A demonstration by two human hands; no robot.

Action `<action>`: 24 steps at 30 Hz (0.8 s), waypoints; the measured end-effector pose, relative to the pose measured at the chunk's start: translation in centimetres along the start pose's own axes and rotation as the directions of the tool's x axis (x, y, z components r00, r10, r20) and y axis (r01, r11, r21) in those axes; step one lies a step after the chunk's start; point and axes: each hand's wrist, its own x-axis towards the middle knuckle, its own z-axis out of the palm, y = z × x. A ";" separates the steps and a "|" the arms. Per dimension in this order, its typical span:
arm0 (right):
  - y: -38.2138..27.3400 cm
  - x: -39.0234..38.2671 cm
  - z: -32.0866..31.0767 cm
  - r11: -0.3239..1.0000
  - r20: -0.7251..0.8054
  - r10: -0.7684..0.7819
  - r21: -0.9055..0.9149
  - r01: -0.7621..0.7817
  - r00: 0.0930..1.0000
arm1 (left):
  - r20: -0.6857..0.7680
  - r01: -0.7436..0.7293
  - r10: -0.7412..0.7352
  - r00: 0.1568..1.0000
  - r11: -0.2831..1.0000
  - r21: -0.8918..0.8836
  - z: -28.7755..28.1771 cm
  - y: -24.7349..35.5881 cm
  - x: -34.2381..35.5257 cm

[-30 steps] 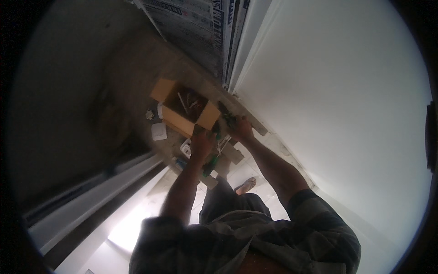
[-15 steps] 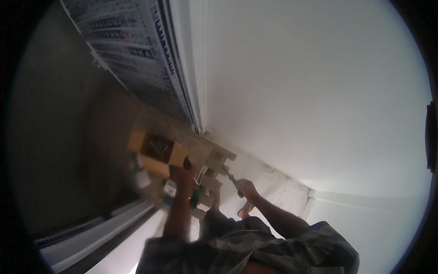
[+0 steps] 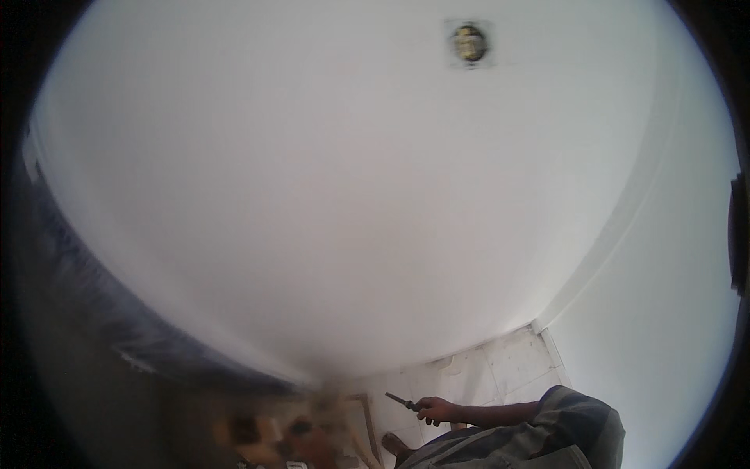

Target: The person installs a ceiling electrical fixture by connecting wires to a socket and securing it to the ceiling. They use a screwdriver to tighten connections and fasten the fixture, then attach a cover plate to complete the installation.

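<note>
My right hand (image 3: 439, 410) is closed around the dark handle of a slim hand tool (image 3: 399, 401). The tool's narrow shaft points up and to the left, in front of the white wall's lower edge; its exact kind is too small to tell. Low in the picture, my left hand (image 3: 316, 447) is smeared by motion, so its fingers and anything in them cannot be made out. It is close to an orange-brown cardboard box (image 3: 269, 439) with a dark opening.
A broad white wall (image 3: 351, 195) fills most of the view, with a round recessed opening (image 3: 470, 43) high up. Pale floor tiles (image 3: 508, 363) run to a corner at the right. A blurred dark panel (image 3: 156, 344) edges the left side.
The view has swung up and to the right, bringing the wall opening into sight. Both hands and the box now appear lower in the picture. The tool is still in my right hand.
</note>
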 end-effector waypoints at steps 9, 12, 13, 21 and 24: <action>-2.2 -6.5 -12.2 0.940 -0.352 -0.288 0.071 0.332 0.891 | -0.128 -0.590 0.738 0.663 0.410 -0.696 7.9 40.9 8.2; -2.7 -9.2 -14.5 0.898 -0.447 -0.316 0.144 0.416 0.837 | -0.393 -0.848 0.895 0.211 -0.032 -0.529 7.4 55.0 8.4; -2.7 -9.6 -15.0 0.890 -0.452 -0.324 0.153 0.430 0.831 | -0.443 -0.872 0.891 0.099 -0.137 -0.470 7.2 58.8 8.4; -1.2 -9.8 -18.4 0.869 -0.501 -0.351 0.139 0.474 0.791 | -0.634 -0.866 0.761 -0.140 -0.404 -0.294 11.7 72.6 12.4; 0.2 -10.3 -18.8 0.874 -0.521 -0.322 0.157 0.459 0.791 | -0.643 -0.887 0.759 -0.099 -0.360 -0.288 13.1 73.2 13.4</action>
